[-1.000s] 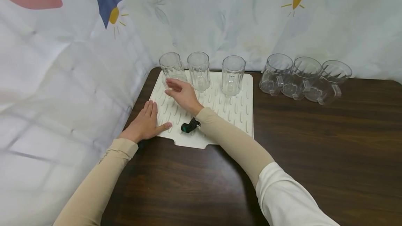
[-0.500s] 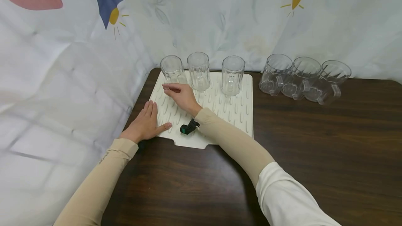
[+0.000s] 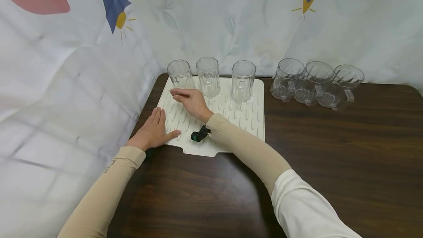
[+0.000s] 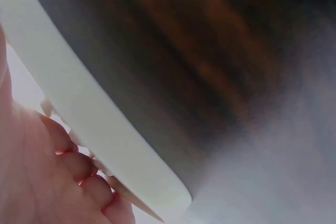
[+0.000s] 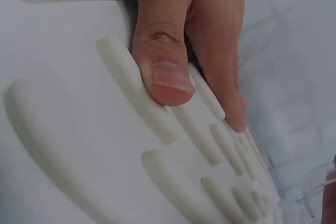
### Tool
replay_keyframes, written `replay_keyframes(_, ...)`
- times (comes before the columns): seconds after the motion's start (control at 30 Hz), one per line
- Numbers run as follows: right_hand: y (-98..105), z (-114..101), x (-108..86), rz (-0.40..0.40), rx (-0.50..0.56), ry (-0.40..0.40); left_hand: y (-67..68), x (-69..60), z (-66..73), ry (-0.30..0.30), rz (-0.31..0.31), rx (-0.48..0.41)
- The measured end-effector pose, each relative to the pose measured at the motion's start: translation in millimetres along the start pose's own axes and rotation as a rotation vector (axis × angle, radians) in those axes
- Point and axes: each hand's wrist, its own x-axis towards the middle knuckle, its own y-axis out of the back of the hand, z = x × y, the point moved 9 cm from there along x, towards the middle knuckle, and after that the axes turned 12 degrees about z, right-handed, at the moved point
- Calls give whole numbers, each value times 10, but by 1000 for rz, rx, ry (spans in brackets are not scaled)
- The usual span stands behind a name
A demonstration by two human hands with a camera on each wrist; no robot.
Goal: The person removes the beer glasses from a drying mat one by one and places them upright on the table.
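Three clear glass mugs stand in a row at the back of a white ridged mat (image 3: 244,120). At the leftmost mug (image 3: 179,69), my right hand (image 3: 193,102) has its fingers curled at the near side, where the handle is hidden; a bit of clear glass (image 5: 315,179) shows beside that hand in the right wrist view. The middle mug (image 3: 208,76) and the third mug (image 3: 243,80) stand untouched. My left hand (image 3: 152,129) lies flat over the mat's left edge, thumb (image 5: 167,77) spread onto the ridges.
Three more clear mugs (image 3: 287,78) stand close together on the dark wooden table (image 3: 330,157), right of the mat, handles toward the near right. Printed white cloth (image 3: 231,21) hangs behind and along the left. A black device (image 3: 199,134) sits at my right wrist.
The leftmost mug has come slightly down and toward me, along with my right hand. My left hand has stayed in place. The head view has shifted slightly.
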Motion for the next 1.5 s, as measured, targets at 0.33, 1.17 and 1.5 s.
replay_keyframes(0.33, -7, -235, -118, -42, 56, 27, 2, -2, -6, -2, -1, 24)
replay_keyframes(1.17, 75, -552, -434, -190, 50, 0, -39, 61, -71, -39, 24, -16)
replay_keyframes(1.5, 148, -644, -603, -185, 64, 10, -93, 156, -164, -27, -18, -11)
